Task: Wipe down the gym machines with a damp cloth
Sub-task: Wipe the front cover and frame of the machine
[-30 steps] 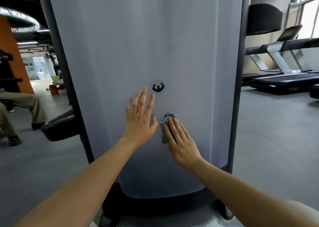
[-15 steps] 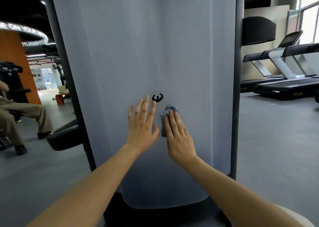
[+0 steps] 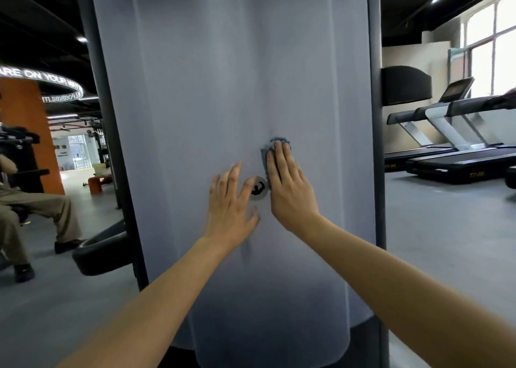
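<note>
Grey gym flooring (image 3: 435,228) spreads to both sides of us. Far left, a lit ring sign (image 3: 42,80) hangs round an orange column (image 3: 25,133). We can read "ON YOUR" on its near band, while the letters on either side are cut off and the far band shows mirrored lettering we cannot make out in full. On the right, treadmills (image 3: 446,155) stand beneath tall windows (image 3: 491,32). Small light lettering on their decks begins "TT" and blurs after that.

Filling the middle is the machine's pale grey shroud panel (image 3: 223,88), set between dark frame posts (image 3: 375,144). Its round silver badge (image 3: 258,189) carries a black emblem and no words we can read, and it is partly covered from both sides.

Our left hand (image 3: 229,211) lies flat on the panel with its fingers spread, holding nothing; the forefinger crosses the badge's left edge. Our right hand (image 3: 287,188), just beside it and higher, is flat with its fingers straight and together, pressing the blue-grey cloth (image 3: 265,155) against the panel. The cloth shows only past the fingertips and along the hand's left edge, just above the badge; the rest is hidden under the palm, and the right thumb is out of sight. Both forearms reach up from the near edge.

At far left a seated person's trousered legs (image 3: 36,208) show, the body cut off by the frame edge.
</note>
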Demonstrator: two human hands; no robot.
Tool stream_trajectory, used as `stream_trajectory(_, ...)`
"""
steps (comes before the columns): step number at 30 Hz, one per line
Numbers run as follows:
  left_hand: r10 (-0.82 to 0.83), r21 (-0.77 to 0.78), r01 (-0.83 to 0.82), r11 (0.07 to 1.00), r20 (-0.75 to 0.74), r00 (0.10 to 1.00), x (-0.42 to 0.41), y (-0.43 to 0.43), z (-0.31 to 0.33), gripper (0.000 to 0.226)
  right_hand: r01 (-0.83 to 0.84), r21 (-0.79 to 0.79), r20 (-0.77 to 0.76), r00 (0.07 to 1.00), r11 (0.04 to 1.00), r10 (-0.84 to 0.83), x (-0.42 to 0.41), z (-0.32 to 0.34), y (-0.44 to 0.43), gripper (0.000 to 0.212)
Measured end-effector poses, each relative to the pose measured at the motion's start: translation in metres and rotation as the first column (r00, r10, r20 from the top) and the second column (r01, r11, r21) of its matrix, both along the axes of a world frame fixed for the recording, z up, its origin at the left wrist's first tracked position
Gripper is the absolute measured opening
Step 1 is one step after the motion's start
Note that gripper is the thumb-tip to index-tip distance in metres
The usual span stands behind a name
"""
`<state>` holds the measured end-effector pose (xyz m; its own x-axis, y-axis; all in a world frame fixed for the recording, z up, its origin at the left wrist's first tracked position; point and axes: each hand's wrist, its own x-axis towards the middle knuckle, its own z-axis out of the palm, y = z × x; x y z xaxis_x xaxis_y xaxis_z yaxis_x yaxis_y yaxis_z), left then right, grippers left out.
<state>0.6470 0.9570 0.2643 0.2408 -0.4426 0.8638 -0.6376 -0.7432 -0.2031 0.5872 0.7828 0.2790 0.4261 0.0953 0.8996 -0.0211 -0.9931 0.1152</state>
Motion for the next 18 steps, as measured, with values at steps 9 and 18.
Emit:
stream_trajectory(9, 0.042, 0.070, -0.037, 0.997, -0.078, 0.996, -0.001, -0.003, 0.073, 0.121, 0.046, -0.029, 0.003, 0.999, 0.999, -0.046, -0.003, 0.002, -0.002, 0.076)
stream_trajectory(18, 0.111, 0.114, -0.106, 0.988, -0.041, 0.993, 0.000, -0.002, 0.103, 0.122, 0.092, -0.174, 0.045, 0.995, 0.980, -0.085, 0.005, 0.038, -0.011, 0.073)
